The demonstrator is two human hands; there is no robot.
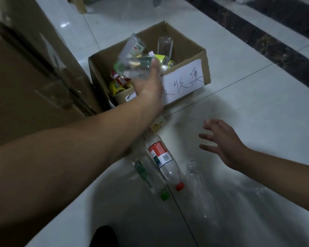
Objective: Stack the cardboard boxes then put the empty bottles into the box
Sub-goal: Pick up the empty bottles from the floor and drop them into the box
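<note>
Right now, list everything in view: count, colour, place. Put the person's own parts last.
open box: one, brown cardboard with a white handwritten paper sign, on the floor at centre.
bottles in the box: several, clear with mixed labels, exact count unclear.
held bottle: one, clear, green cap, over the box.
red-cap bottle: one, clear, red and white label, lying on the floor.
green-cap bottle: one, clear, green label, beside it.
clear bottles: at least one, blurred, on the floor at right.
large boxes: brown cardboard, at left; count unclear.
floor: white tiles, dark marble strip.
left hand: gripping the held bottle.
right hand: open, above the floor bottles.
</note>
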